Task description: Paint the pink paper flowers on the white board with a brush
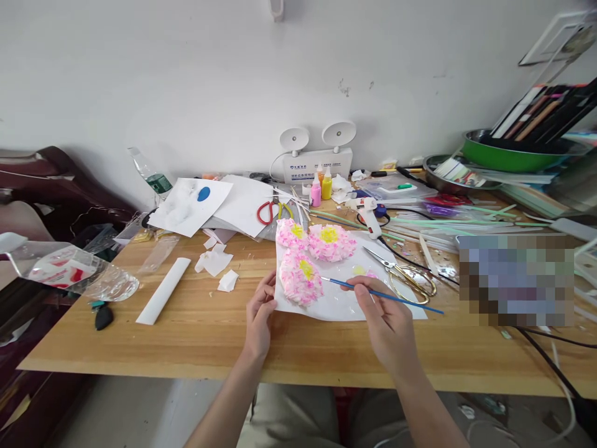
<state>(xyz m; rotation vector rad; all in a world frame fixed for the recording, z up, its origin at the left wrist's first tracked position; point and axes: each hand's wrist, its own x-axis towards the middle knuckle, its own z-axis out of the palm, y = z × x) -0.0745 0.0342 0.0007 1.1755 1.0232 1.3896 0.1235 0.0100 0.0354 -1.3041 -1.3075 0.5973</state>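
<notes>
**Inspector:** Head view, the only one on file. State the hands.

**Assistant:** The right hand (389, 317) is closed in a pen grip on a thin blue paintbrush (373, 291). Its tip lies just beside the nearest pink paper flower (301, 278); whether it touches the petals I cannot tell. The left hand (260, 311) has its fingers bent onto the left edge of the white sheet (345, 298), pinning it to the wooden table (196, 330).

**Inspector:** Position of the work?

**Assistant:** Three pink flowers with yellow centres lie on the sheet: the nearest in front of the left hand, two more (331, 241) behind it, close together. Small yellow and pink paint dabs (364, 272) sit on the sheet above the right hand.

**Inspector:** Surroundings?

**Assistant:** Gold-handled scissors (403, 274) at the sheet's right edge, a glue gun (368, 219) behind them, paint bottles (321, 186) near the wall.

**Inspector:** Step in hand?

**Assistant:** In my judgement, colouring the nearest flower. The next stroke calls for a light touch of the tip, as the petals look soft, with the sheet held steady.
</notes>
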